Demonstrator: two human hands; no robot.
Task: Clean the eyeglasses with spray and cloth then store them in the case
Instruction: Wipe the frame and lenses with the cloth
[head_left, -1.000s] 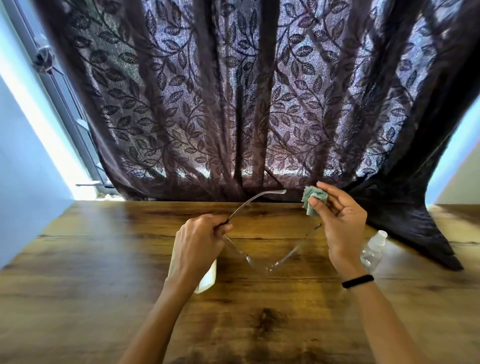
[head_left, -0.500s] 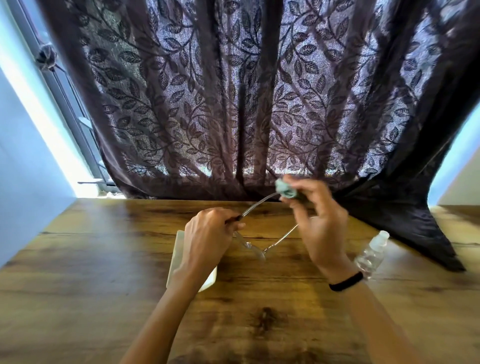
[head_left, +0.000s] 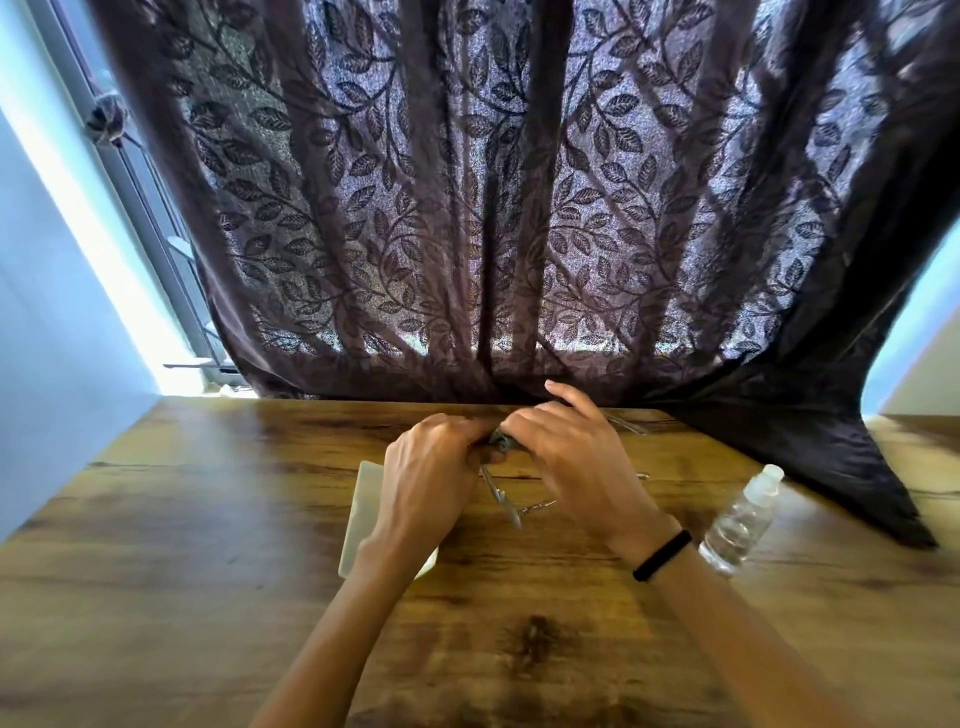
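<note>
left hand (head_left: 426, 480): gripping eyeglasses (head_left: 501, 493) | right hand (head_left: 576, 462): pinching cloth (head_left: 501, 441) on eyeglasses | spray bottle (head_left: 740, 522): upright on worktop (head_left: 156, 571)

We see little of the cloth (head_left: 500, 441), only a grey-green scrap pinched between the left hand (head_left: 431, 480) and right hand (head_left: 576, 467). Most of the eyeglasses (head_left: 511, 506) sits behind those hands (one thin frame piece shows below them). The left wrist covers the near right corner of the white case (head_left: 363, 512). Both forearms run off the bottom edge.
</note>
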